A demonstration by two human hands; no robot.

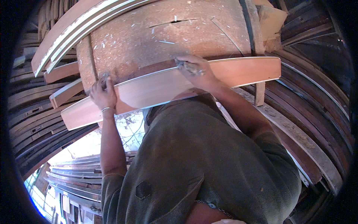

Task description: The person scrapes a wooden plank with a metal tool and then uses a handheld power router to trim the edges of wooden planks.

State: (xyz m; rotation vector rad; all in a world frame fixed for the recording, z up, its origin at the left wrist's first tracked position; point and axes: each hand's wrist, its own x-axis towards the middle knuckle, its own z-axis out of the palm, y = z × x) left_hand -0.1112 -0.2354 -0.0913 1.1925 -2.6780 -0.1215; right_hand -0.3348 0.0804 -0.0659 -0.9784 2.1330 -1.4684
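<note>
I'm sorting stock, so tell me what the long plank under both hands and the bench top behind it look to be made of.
Plank: wood, planed smooth, pale reddish with fine lengthwise grain, unvarnished by its matte look. Bench top: probably worn wood or board, rough, cracked and covered with sawdust and chips.

The plank (171,87) under both hands is showing smooth, planed reddish wood with a pale edge. The bench top (167,33) behind it is looking rough, cracked and littered with shavings. The shirt (209,160) is hanging as matt green cloth.
</note>
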